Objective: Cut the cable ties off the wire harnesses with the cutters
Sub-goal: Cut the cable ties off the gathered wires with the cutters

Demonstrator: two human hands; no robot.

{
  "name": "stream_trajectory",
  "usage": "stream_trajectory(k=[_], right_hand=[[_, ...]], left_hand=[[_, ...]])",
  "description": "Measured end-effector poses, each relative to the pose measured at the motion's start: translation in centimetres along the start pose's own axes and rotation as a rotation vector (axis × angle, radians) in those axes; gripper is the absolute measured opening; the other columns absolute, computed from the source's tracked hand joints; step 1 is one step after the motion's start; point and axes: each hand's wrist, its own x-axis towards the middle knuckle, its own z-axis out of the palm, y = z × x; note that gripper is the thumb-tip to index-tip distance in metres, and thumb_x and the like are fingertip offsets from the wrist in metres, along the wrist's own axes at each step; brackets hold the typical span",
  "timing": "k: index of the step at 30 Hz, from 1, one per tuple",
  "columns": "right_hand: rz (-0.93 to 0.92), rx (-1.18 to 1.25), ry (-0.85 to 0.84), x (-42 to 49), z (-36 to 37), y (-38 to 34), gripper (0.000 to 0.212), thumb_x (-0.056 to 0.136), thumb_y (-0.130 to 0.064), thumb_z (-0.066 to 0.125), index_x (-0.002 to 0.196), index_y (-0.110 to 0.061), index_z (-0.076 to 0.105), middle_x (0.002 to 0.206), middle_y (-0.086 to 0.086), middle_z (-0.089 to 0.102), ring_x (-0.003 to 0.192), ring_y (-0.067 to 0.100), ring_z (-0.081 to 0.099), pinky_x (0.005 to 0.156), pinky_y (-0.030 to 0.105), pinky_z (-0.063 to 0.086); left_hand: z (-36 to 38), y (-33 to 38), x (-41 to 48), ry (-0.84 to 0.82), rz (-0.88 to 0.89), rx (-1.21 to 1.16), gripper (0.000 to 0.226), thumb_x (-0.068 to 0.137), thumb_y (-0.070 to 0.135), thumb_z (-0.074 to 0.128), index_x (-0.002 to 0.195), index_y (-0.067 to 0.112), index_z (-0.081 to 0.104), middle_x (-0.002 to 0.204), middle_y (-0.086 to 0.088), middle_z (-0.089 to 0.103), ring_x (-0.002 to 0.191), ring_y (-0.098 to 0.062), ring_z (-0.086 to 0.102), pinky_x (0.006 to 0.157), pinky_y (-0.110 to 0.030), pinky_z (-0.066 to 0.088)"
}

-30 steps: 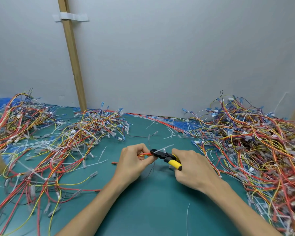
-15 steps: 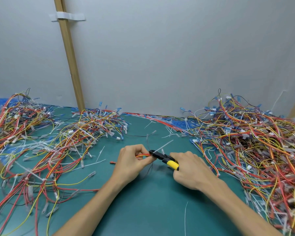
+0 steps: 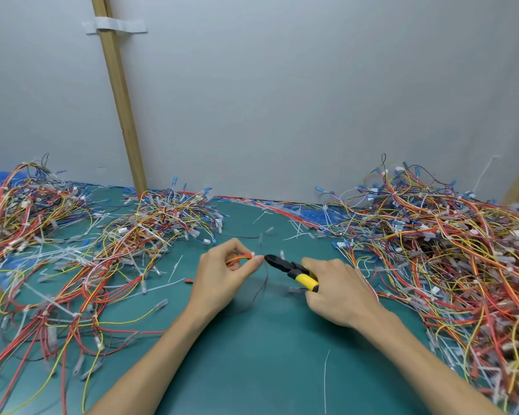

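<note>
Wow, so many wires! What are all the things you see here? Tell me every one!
cutters: one, black with yellow handles, middle
held harness: one, orange and yellow, middle
left wire heap: one, red, yellow, white, left on mat
right wire heap: one, same colours plus blue, right on mat
loose cable ties: many, white, scattered on mat
mat: one, teal, under everything
wall: one, pale grey, behind
wooden strips: three, tan, one taped to wall, two at edges
left hand: one, pinches held harness
right hand: one, grips cutters

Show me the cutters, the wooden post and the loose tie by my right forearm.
cutters (image 3: 292, 269), head view, black joint
wooden post (image 3: 119, 94), head view, mid-length
loose tie (image 3: 326, 381), head view, mid-strip
</note>
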Motion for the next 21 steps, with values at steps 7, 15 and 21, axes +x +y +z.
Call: stream_trajectory(k=[7,15,21], right_hand=[[0.195,0.332,0.171,-0.4,-6.1,2.0,0.008,0.081,-0.016,0.064,0.083,-0.021,0.059,0.069,0.002,0.059,0.069,0.026,0.054,0.059,0.033,0.041],[0.39,1.269,0.343,-5.3,-5.3,4.5,0.018,0.088,0.008,0.053,0.093,-0.009,0.059,0.072,0.009,0.051,0.06,0.021,0.049,0.054,0.035,0.043],[0.455,1.562,0.317,-8.1,-2.8,6.1,0.017,0.086,0.006,0.05,0.094,-0.008,0.056,0.073,0.012,0.048,0.058,0.021,0.045,0.053,0.036,0.04]], left_hand=[[-0.9,-0.4,0.5,0.118,0.055,0.119,0.015,0.089,0.033,0.07,0.079,0.026,0.062,0.061,0.011,0.058,0.06,-0.009,0.054,0.061,-0.031,0.045],[-2.7,-0.5,1.3,0.262,0.277,0.384,0.006,0.093,0.02,0.057,0.09,0.025,0.054,0.089,0.011,0.06,0.083,-0.017,0.059,0.085,-0.042,0.04],[-4.0,-1.2,2.1,0.429,0.176,0.323,0.01,0.095,0.005,0.053,0.098,0.015,0.053,0.095,0.0,0.054,0.086,-0.026,0.054,0.084,-0.057,0.047]])
